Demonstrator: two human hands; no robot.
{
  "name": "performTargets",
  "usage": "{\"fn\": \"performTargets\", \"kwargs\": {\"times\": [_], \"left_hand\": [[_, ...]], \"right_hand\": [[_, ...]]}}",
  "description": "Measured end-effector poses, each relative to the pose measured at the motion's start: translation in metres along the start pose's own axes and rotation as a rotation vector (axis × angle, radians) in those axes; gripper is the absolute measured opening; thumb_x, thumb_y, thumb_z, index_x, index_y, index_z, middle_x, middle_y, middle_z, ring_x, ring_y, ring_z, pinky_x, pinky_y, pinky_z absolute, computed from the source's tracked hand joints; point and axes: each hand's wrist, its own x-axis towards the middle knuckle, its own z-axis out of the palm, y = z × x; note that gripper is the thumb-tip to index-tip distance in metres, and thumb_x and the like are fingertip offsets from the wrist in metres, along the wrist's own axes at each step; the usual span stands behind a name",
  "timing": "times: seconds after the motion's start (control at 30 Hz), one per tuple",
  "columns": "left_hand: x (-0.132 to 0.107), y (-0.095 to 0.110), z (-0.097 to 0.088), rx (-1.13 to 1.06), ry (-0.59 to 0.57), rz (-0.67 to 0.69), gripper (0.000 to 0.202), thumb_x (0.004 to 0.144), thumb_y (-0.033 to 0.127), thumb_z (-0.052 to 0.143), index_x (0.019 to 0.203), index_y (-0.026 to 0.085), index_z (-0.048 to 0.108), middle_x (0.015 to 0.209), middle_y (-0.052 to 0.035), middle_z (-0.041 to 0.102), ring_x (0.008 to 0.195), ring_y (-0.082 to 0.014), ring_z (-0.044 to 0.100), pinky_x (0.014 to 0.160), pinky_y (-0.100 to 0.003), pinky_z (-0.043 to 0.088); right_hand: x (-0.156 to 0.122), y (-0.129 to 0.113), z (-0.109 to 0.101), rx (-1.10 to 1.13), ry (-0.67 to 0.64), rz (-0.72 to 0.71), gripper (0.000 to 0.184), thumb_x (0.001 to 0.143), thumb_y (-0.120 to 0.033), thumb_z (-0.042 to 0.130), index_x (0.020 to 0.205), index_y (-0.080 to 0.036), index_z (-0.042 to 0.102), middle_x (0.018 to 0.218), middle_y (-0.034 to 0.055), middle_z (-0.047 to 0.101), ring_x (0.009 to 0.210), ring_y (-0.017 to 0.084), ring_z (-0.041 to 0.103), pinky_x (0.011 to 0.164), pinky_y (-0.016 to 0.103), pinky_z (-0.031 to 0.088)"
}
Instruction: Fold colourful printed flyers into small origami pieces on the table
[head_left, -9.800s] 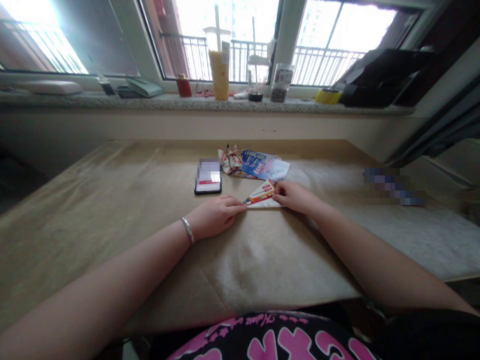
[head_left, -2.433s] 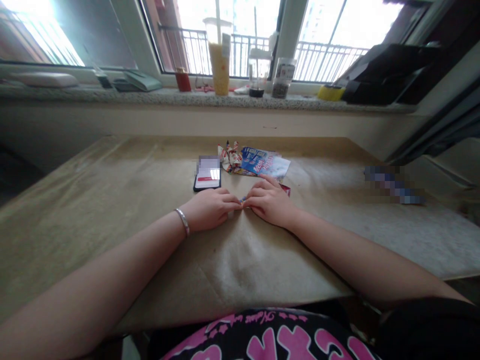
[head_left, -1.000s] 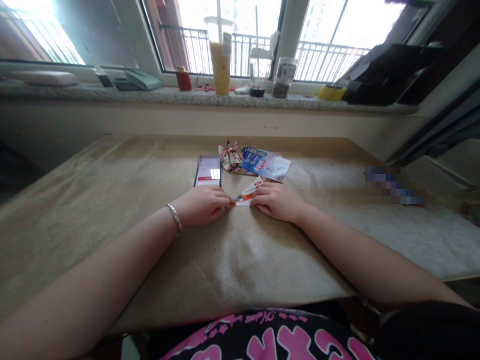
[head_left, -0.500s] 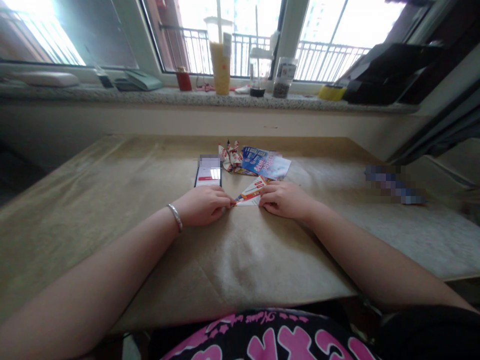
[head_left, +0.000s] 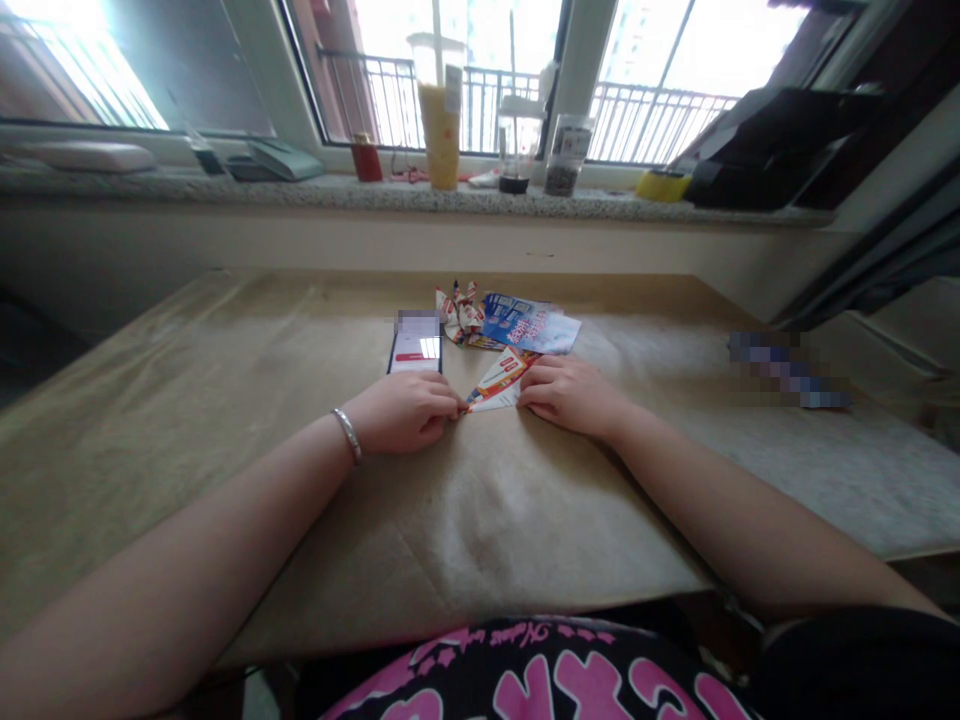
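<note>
A folded printed paper (head_left: 496, 384), pointed at its left end, lies flat on the brown paper-covered table (head_left: 225, 400). My left hand (head_left: 405, 412), a bracelet at its wrist, pinches the pointed tip with curled fingers. My right hand (head_left: 571, 396) presses down on the paper's right part, fingers bent over it. A phone (head_left: 415, 349) lies just beyond my left hand. Behind the folded paper sit a blue leaflet (head_left: 529, 326) and a few small folded paper shapes (head_left: 459, 312).
The window sill (head_left: 315, 196) at the back carries a tall cup of orange drink (head_left: 441, 130), a red can (head_left: 367, 158), jars, a yellow tape roll (head_left: 662, 185) and a black device (head_left: 765, 140). A blurred object (head_left: 784, 372) lies at the table's right.
The right hand slid rightward along the folded paper from the left hand, uncovering more of it. The left hand stays pinched on the tip.
</note>
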Motion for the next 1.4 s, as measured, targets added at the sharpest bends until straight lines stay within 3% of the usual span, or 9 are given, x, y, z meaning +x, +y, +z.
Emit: {"fn": "performTargets", "kwargs": {"times": [0.43, 0.97, 1.4], "left_hand": [[0.001, 0.001, 0.0, -0.033, -0.017, -0.049, 0.027, 0.077, 0.012, 0.048, 0.094, 0.02, 0.068, 0.098, -0.0057, 0.07, 0.091, -0.0176, 0.062, 0.083, -0.03, 0.051], [-0.002, -0.003, 0.003, -0.038, -0.021, -0.042, 0.027, 0.077, 0.013, 0.047, 0.094, 0.019, 0.068, 0.1, -0.0062, 0.069, 0.092, -0.0184, 0.062, 0.083, -0.031, 0.051], [-0.002, -0.004, 0.003, -0.063, -0.026, -0.046, 0.027, 0.077, 0.012, 0.047, 0.094, 0.02, 0.068, 0.1, -0.0053, 0.069, 0.093, -0.0175, 0.062, 0.084, -0.031, 0.051]], "right_hand": [[-0.005, 0.011, -0.006, 0.034, 0.003, 0.007, 0.019, 0.081, -0.017, 0.054, 0.077, -0.022, 0.072, 0.085, 0.0055, 0.066, 0.083, 0.018, 0.057, 0.072, 0.028, 0.043], [-0.013, 0.014, -0.017, 0.048, -0.142, 0.184, 0.02, 0.078, -0.018, 0.055, 0.079, -0.026, 0.073, 0.094, 0.0013, 0.069, 0.082, 0.015, 0.061, 0.065, 0.025, 0.039], [-0.016, 0.015, -0.025, 0.027, -0.187, 0.2, 0.019, 0.076, -0.018, 0.055, 0.078, -0.024, 0.072, 0.091, -0.0002, 0.071, 0.081, 0.015, 0.064, 0.064, 0.025, 0.039]]}}
